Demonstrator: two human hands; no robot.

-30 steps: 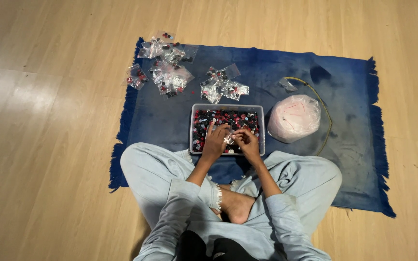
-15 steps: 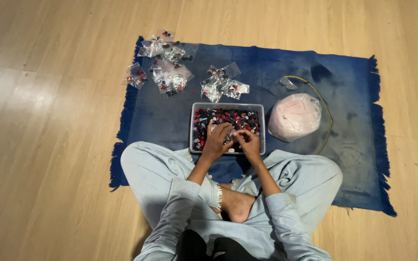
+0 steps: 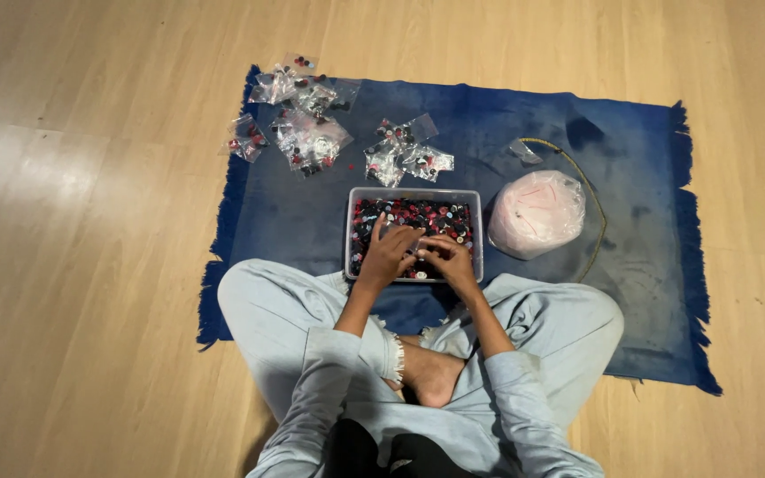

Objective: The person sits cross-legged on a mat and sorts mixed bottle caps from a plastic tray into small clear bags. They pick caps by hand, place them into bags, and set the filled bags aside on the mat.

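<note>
Your left hand (image 3: 389,257) and right hand (image 3: 447,259) pinched one small clear bag (image 3: 407,241), long axis left-right, over one tray (image 3: 413,195).

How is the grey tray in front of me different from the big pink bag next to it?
The grey tray is a rigid, open rectangle; the pink bag is soft, rounded and looks closed. The tray shows its small red, black and white pieces; the bag's cloudy plastic hides what it holds. The left hand and right hand are over the tray, while the bag lies untouched. Both rest on the blue rug.
</note>
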